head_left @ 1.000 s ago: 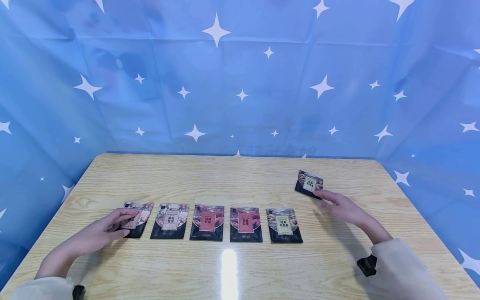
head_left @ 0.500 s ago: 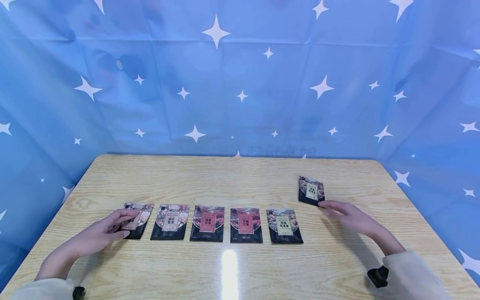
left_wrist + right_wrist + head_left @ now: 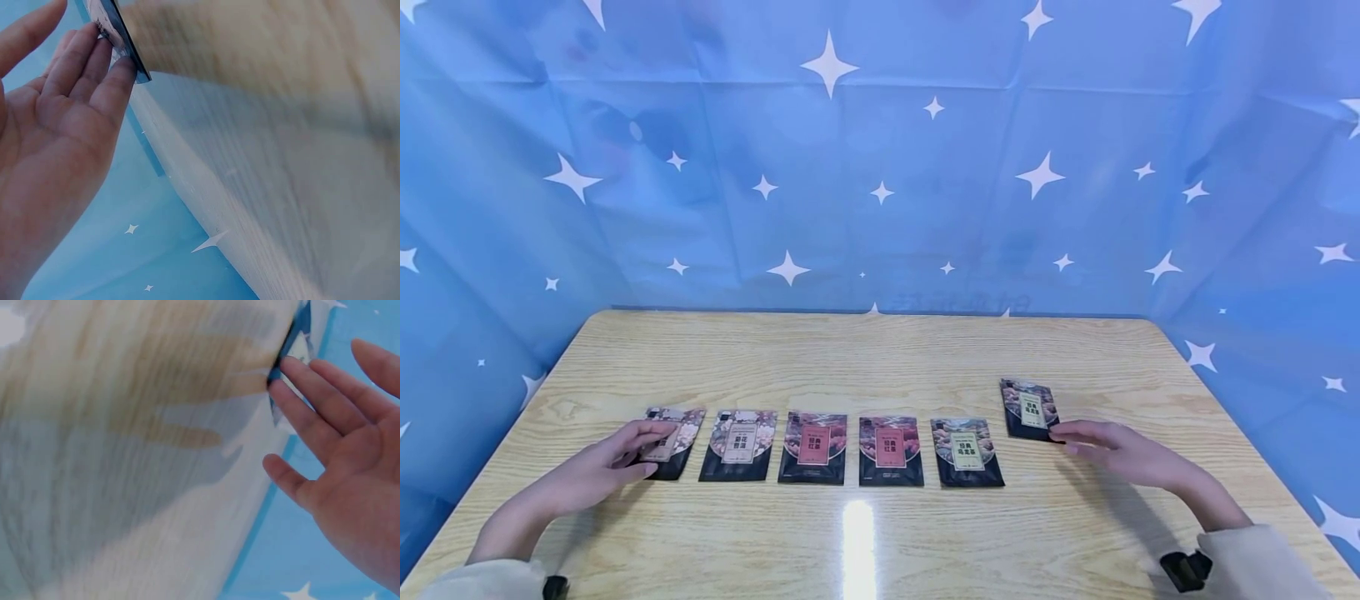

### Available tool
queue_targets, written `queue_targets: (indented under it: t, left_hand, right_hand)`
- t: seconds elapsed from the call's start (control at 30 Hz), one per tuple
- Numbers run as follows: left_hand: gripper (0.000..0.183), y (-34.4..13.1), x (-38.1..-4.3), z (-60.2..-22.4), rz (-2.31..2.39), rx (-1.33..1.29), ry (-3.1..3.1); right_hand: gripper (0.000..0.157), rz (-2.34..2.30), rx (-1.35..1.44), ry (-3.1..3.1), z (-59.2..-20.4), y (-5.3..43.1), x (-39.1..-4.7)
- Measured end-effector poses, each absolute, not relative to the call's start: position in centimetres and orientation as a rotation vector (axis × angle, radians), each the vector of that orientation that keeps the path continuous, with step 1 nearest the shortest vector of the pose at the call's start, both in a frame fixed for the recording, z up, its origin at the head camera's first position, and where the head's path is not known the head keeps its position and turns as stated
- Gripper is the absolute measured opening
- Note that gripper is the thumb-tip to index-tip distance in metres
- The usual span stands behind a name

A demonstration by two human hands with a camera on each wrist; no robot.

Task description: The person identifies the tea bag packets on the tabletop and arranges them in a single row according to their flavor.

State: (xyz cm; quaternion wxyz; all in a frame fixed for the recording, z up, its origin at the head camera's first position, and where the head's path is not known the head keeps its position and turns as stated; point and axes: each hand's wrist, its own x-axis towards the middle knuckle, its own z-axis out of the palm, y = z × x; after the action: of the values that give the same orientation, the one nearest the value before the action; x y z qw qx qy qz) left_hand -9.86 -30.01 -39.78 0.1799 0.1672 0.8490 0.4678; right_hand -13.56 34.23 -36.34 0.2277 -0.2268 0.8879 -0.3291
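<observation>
Flat tea sachets with flowery tops and black bottoms lie on the table. My left hand (image 3: 591, 471) rests its fingertips on the leftmost sachet (image 3: 673, 467), which is slightly slanted and partly covered by the fingers. In the left wrist view, the thumb is held apart from the sachet (image 3: 119, 31). My right hand (image 3: 1123, 454) touches the lower right corner of a green-labelled sachet (image 3: 1030, 404) with outstretched fingertips. That sachet is slightly turned and lies farther back than the others. The right wrist view shows the fingers straight against its edge, thumb apart.
Between the hands, in a row, are a pale-labelled sachet (image 3: 739, 446), two red-labelled sachets (image 3: 812, 447) and another green-labelled sachet (image 3: 967, 452). The wooden table (image 3: 790, 358) ends at a blue star-patterned cloth (image 3: 880, 225) behind.
My right hand has drawn the green-labelled sachet toward the front and slightly right, and the sachet has turned a little straighter. My left hand has stayed in place.
</observation>
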Motion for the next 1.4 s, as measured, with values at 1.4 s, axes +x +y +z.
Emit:
queue_targets:
  t: [1.4]
  left_hand:
    - [0.048,-29.8,-9.7,-39.7,1.300,0.461,2.441]
  right_hand:
    - [0.044,-0.993,-0.525,2.471,-37.6,31.9,-13.6]
